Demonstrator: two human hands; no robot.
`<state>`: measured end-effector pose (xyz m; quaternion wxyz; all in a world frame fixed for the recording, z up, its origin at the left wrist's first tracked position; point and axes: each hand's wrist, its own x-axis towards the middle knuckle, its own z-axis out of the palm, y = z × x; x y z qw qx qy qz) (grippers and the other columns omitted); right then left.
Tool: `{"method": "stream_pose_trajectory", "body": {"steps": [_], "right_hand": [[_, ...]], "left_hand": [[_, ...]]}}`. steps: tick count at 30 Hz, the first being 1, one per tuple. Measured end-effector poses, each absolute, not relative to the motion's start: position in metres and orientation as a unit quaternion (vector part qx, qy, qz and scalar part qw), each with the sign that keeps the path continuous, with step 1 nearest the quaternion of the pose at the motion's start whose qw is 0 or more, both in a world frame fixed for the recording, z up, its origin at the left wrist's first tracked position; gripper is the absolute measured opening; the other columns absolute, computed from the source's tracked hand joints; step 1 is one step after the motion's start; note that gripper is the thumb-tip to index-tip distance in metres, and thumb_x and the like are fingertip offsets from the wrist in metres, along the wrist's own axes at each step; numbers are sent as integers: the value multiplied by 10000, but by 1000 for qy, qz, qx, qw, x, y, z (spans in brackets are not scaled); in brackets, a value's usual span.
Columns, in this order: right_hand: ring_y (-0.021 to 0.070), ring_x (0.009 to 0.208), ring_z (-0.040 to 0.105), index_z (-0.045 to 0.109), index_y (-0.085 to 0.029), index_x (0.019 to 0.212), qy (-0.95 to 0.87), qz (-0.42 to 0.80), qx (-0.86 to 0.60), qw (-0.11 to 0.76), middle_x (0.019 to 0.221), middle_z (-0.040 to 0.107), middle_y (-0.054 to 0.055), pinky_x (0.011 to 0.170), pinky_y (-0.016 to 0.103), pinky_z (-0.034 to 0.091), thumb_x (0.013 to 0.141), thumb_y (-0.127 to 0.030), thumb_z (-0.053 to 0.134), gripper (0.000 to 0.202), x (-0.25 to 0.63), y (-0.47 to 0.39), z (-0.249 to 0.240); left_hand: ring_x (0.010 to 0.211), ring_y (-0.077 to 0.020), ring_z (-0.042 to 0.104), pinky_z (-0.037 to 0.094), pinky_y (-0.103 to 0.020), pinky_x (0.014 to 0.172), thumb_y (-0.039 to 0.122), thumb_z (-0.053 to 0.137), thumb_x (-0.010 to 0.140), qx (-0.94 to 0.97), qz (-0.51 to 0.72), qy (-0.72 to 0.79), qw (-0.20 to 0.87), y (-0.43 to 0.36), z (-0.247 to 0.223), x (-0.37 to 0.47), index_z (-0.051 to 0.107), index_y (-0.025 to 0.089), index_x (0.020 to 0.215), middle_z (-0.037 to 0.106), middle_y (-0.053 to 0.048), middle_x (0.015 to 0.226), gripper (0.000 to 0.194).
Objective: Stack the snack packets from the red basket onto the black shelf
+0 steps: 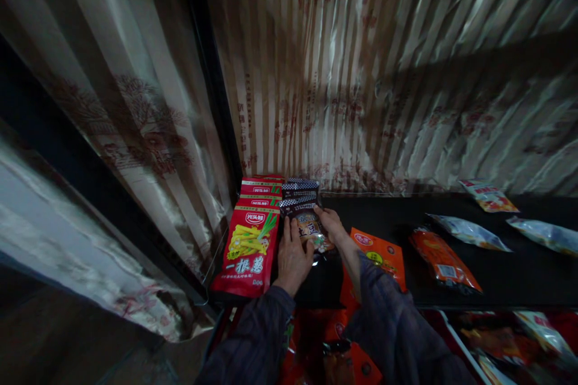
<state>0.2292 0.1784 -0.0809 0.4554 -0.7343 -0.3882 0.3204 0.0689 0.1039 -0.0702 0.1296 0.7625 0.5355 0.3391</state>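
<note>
Overlapping black snack packets (303, 207) lie on a dark shelf (383, 216), beside a row of red packets (253, 240) with yellow snack pictures. My left hand (294, 255) rests on the lower left part of the front black packet, its fingers spread. At that packet's right edge is my right hand (331, 225), its fingers touching the upper right side. Right of my right forearm, an orange packet (382, 255) lies partly covered by the sleeve.
Further right on the shelf lie another orange packet (445, 261) and silvery packets (469, 233). Striped curtains (316, 72) hang behind and left, with a dark post (212, 66) at the corner. Below the front edge are more packets (506, 343).
</note>
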Motion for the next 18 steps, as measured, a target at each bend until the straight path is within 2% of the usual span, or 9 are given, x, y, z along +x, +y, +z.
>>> {"method": "stream_pose_trajectory", "body": {"steps": [5,9,13,18], "right_hand": [[228,931,688,701,-95,1017,-358,351,-735,456,1019,726,151,743,269,514,829,-427,562,406,223,171,-68],[207,815,697,714,-108,936,-349,372,-734,448,922,742,130,663,251,509,820,-378,589,320,221,159,-57],[220,834,698,716,-131,914,-347,378,-737,439,938,744,128,666,266,516,795,-361,621,275,222,147,-54],[233,937,692,701,-150,990,-363,359,-739,440,1038,730,126,742,287,528,776,-372,633,316,227,141,-60]], "left_hand": [[1341,-325,436,395,-450,1085,309,487,882,769,326,536,118,99,-63,69,366,89,1440,315,-210,1537,612],[1311,-350,461,414,-473,1059,317,488,876,774,301,546,108,88,-58,68,390,72,1429,327,-222,1527,613],[1293,-352,479,430,-467,1039,324,486,874,777,281,552,115,74,-55,64,379,70,1439,316,-226,1532,630],[1286,-330,493,414,-452,1055,346,489,875,781,283,540,136,66,-56,59,376,110,1444,308,-203,1544,626]]}}
